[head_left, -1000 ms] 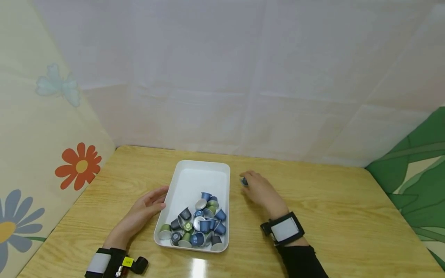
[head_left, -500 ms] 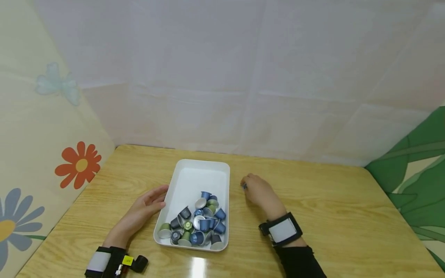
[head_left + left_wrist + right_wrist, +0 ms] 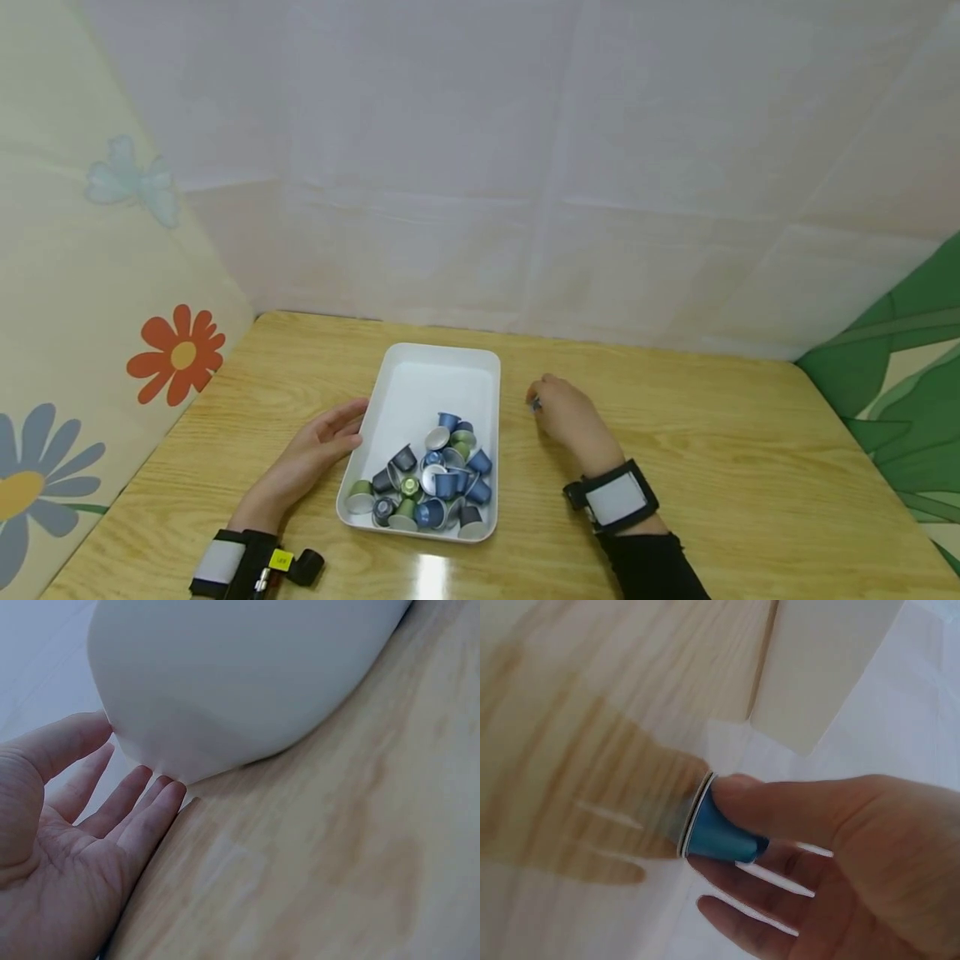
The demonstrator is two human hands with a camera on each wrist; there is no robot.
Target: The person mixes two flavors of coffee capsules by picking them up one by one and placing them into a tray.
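Note:
A blue coffee capsule [image 3: 718,829] is pinched between the thumb and fingers of my right hand [image 3: 572,421], just right of the tray. In the right wrist view its rim faces the wooden tabletop, touching it or very close; I cannot tell which. From the head view only a sliver of that capsule shows. My left hand [image 3: 318,450] touches the left side of the white tray [image 3: 431,354] with extended fingertips, thumb near the rim. Inside the tray's near half lies a heap of coffee capsules [image 3: 445,483] in blue, green and dark grey, some with silver lids up.
The wooden table [image 3: 712,467] extends to the right of the tray and ends at a pale cloth backdrop [image 3: 525,250]. Flower-printed cloth [image 3: 52,333] borders the left side, and green leaf print [image 3: 915,392] the right.
My right hand has turned slightly and lowered with the capsule, which shows less in the head view now. My left hand, the tray and the heap keep their places; the head view shifts a little.

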